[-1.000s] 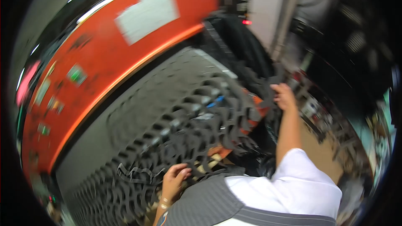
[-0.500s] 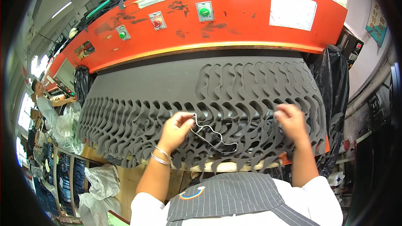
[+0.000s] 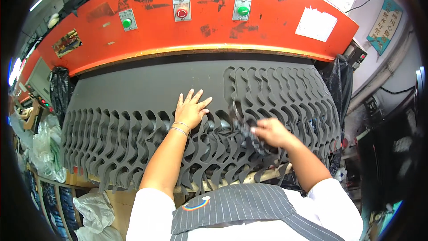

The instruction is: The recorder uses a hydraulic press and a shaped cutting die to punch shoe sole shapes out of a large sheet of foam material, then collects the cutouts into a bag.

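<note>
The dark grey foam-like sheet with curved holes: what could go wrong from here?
The left hand lies flat on the dark grey foam-like sheet with curved holes, so pushing might shift it. The blurred dark piece in the right hand might snag nearby thin curved strips.

Spread left hand (image 3: 189, 110) rests on grey sheet (image 3: 133, 85).

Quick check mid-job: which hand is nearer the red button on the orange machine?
Left. The left hand lies spread on the grey sheet, almost straight below the red button; the right hand is lower and farther right, at a blurred dark strip.
</note>
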`<state>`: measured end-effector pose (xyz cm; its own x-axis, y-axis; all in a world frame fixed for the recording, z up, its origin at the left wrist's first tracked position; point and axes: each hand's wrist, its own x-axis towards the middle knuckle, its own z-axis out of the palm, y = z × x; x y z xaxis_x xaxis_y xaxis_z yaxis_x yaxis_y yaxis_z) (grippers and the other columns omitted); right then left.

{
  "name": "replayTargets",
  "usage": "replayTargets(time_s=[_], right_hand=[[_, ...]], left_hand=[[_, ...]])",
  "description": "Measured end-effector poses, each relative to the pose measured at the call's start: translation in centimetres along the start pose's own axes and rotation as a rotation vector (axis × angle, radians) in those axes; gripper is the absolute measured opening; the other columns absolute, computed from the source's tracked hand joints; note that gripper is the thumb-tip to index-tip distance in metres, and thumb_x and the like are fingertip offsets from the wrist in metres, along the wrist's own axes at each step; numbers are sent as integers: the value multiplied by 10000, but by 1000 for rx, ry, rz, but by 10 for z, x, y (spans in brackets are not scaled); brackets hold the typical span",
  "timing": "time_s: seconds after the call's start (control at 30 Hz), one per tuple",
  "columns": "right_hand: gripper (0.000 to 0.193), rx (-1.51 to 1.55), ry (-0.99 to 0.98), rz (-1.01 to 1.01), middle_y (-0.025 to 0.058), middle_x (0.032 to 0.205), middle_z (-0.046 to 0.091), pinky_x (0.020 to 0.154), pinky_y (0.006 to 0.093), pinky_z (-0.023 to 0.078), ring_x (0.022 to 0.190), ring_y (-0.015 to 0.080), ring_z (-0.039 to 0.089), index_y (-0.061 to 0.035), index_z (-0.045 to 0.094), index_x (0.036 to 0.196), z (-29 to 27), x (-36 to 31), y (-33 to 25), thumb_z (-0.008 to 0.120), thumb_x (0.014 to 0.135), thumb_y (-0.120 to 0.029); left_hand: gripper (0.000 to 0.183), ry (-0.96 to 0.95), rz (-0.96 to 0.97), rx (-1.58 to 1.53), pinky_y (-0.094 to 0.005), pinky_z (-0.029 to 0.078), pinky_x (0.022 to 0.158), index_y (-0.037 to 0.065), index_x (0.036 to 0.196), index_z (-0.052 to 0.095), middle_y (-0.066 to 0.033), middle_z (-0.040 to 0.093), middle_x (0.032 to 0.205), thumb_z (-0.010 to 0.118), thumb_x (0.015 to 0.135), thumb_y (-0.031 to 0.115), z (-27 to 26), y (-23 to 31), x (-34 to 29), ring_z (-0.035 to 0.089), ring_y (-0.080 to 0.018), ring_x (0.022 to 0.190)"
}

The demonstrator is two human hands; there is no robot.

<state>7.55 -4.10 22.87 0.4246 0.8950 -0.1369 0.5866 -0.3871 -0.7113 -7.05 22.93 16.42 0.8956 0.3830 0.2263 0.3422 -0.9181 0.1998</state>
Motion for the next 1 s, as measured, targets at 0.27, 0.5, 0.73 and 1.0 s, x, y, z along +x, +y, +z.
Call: replayTargets(time_s=[0.27,0.5,0.73,1.0], right_hand=[[264,-195,274,224,268,918,654,820,423,517,930,364,652,37,674,904,25,173,-51,597,808,-196],[340,-32,553,240,241,992,663,826,426,502,973,380,636,20,670,997,49,191,-39,606,833,-271],[569,-54,559,-348,156,1064,643,888,352,466,999,302,575,-43,597,1202,65,128,7,788,699,-230],[508,7,554,-265,125,995,633,851,378,468,972,298,582,-131,613,1204,46,140,10,755,719,-178]], left_hand=[[524,63,29,-118,-480,190,1135,164,1343,508,-48,425,1447,569,876,394,6,-12,0,318,-253,1377],[775,-66,-50,-277,-466,194,1132,47,1454,271,-243,426,1393,597,804,313,-4,-22,20,353,-312,1350],[715,-131,35,-314,-457,110,1146,21,1434,295,-236,388,1429,517,783,218,0,-11,51,279,-282,1398],[810,-221,6,-244,-465,80,1134,30,1484,177,-224,310,1479,509,764,198,-10,4,74,200,-265,1433]])
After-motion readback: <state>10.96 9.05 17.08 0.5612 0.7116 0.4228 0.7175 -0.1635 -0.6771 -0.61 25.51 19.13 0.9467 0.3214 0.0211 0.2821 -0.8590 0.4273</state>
